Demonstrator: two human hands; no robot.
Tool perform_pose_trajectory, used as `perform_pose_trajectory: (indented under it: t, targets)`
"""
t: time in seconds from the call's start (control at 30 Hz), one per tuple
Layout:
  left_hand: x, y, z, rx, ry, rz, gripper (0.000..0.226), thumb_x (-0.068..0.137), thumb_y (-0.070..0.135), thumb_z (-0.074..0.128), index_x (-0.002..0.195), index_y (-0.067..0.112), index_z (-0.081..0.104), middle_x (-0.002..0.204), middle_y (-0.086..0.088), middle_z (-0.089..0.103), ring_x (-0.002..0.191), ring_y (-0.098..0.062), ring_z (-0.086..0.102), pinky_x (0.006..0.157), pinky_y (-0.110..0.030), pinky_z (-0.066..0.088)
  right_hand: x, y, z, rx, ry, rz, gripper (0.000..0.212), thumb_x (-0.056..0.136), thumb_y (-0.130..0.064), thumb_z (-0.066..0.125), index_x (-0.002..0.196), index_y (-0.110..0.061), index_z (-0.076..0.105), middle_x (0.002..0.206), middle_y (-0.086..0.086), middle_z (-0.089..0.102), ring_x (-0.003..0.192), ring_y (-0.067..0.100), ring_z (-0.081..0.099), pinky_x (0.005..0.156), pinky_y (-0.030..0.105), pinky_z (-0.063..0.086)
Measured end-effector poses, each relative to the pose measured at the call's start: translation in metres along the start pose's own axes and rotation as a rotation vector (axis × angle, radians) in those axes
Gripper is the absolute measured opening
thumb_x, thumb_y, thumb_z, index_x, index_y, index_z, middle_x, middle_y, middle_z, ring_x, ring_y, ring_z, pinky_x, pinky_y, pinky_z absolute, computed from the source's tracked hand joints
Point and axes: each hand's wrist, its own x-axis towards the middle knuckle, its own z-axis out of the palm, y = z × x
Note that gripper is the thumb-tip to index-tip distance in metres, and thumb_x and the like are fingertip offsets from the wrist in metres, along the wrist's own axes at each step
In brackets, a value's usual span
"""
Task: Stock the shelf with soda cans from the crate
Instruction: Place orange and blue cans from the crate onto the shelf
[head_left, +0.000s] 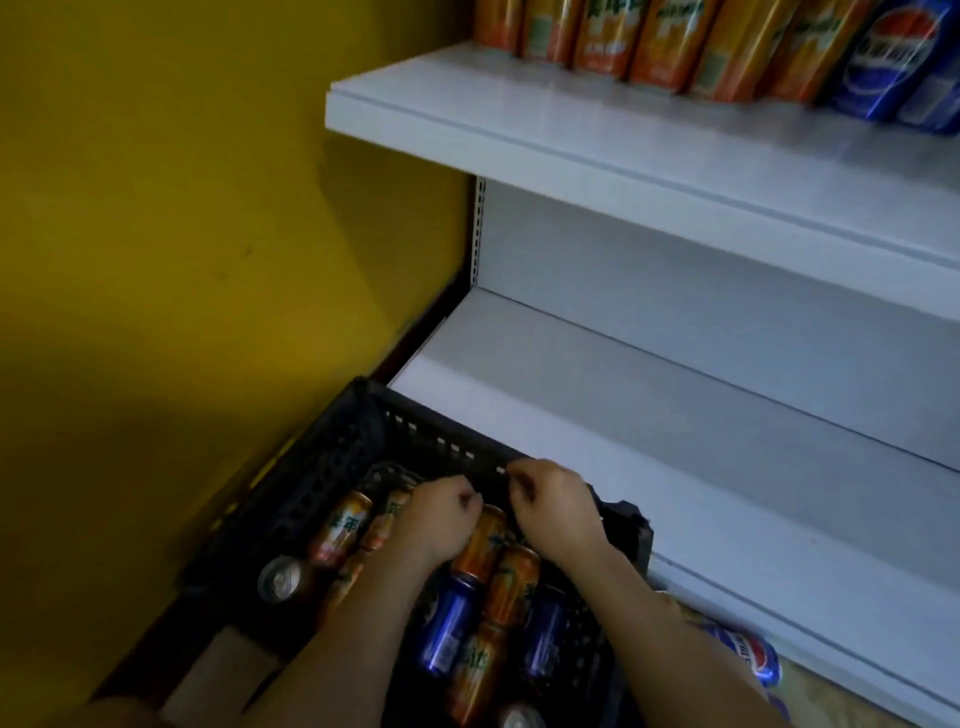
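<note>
A black plastic crate stands on the floor against the white shelf unit. Several orange soda cans and blue soda cans lie in it. My left hand is low inside the crate, fingers curled down over the orange cans. My right hand is beside it at the crate's far rim, fingers also curled. Whatever lies under either palm is hidden. The lower shelf behind the crate is bare. The upper shelf carries a row of orange cans and blue cans.
A yellow wall closes the left side. A blue can lies outside the crate to the right, below the shelf's front edge. A can with its silver top showing lies at the crate's left. A tan box sits at the near left.
</note>
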Motion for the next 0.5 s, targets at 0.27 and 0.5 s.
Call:
perform_pose_trajectory:
  t: [0.27,0.5]
  targets:
    - [-0.006,-0.049,0.095,-0.122,-0.37,-0.208,0.028,0.099,0.03,0.051,0.121,0.018,0.063,0.121,-0.006,0.064,0.108,-0.025,0.061,0.092,-0.032,0.05,-0.02,0.074,0.107,-0.419,-0.632,0.302,0.068,0.084,-0.051,0.053,0.143,-0.02,0.043,0.14,0.014,0.047,0.126,0.033,0.043,0.105,0.039,0.038]
    - [-0.019,-0.074,0.11,-0.103,-0.502,-0.317,0.035,0.095,0.031,0.059,0.129,0.023,0.059,0.129,-0.002,0.062,0.114,-0.023,0.059,0.1,-0.038,0.048,-0.013,0.084,0.111,-0.307,-0.499,0.376,0.083,0.077,-0.051,0.075,0.141,-0.013,0.038,0.137,0.012,0.044,0.126,0.03,0.044,0.102,0.036,0.043]
